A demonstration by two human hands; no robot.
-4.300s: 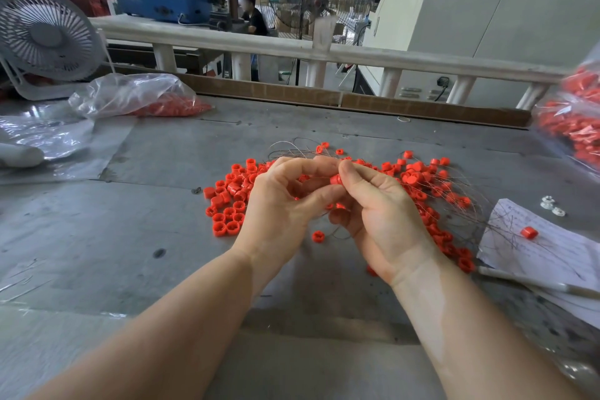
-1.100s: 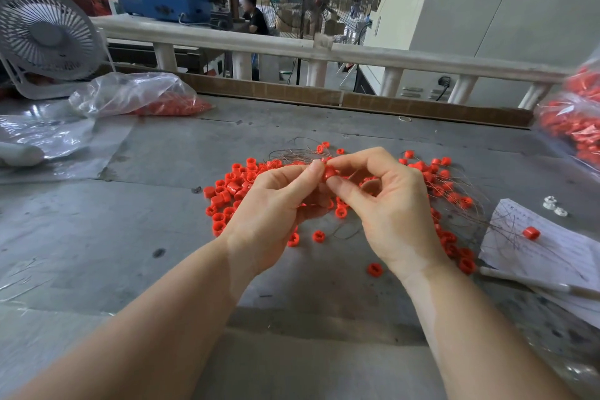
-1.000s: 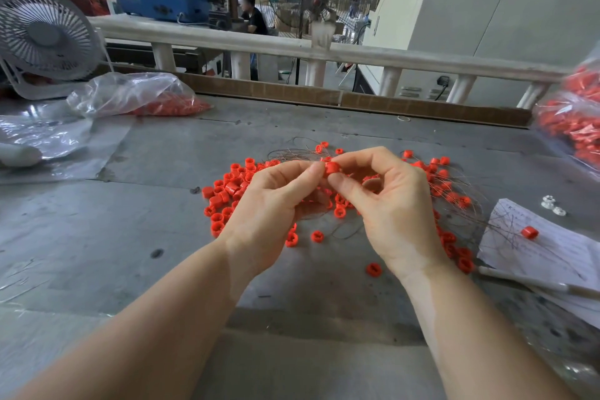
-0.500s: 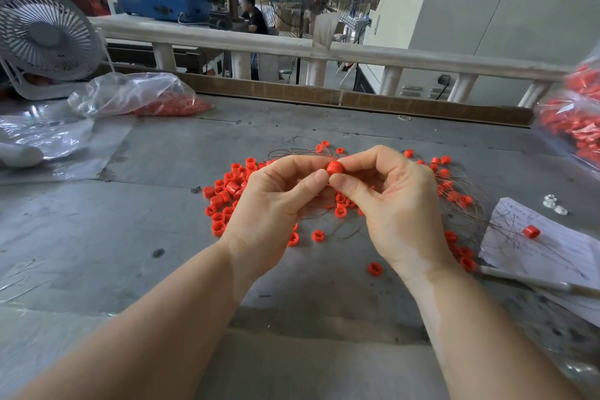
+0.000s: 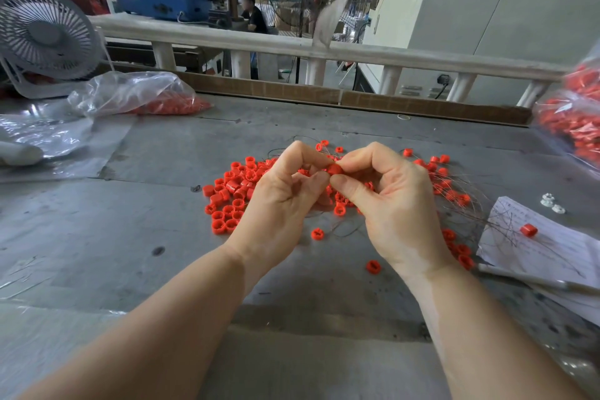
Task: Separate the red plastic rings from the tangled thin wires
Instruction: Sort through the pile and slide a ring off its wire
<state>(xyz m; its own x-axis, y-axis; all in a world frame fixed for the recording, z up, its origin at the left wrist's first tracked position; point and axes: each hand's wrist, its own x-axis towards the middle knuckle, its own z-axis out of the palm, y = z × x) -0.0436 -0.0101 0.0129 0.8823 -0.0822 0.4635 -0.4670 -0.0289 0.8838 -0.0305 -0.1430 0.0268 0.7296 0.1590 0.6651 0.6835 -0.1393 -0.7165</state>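
Pinching one red ring (image 5: 334,169) between thumb and forefinger, the right hand (image 5: 394,204) holds it raised above a grey table (image 5: 162,237), its other fingers curled loosely behind. The left hand (image 5: 279,201) meets it from the opposite side, thumb tip and bent forefinger closed close against the same ring; whether they grip the ring itself or a wire at its edge cannot be told. Directly beneath the two hands lies the tangle of thin wires (image 5: 467,204), spreading out to the right of the right hand with rings threaded along it. Left of the left hand sits a tight heap of loose rings (image 5: 230,198). Two single rings lie below the grip, nearer the wrists. Beyond the right hand a sheet of paper (image 5: 552,247) carries one more ring. A plastic bag (image 5: 130,92) of red parts rests far to the left.
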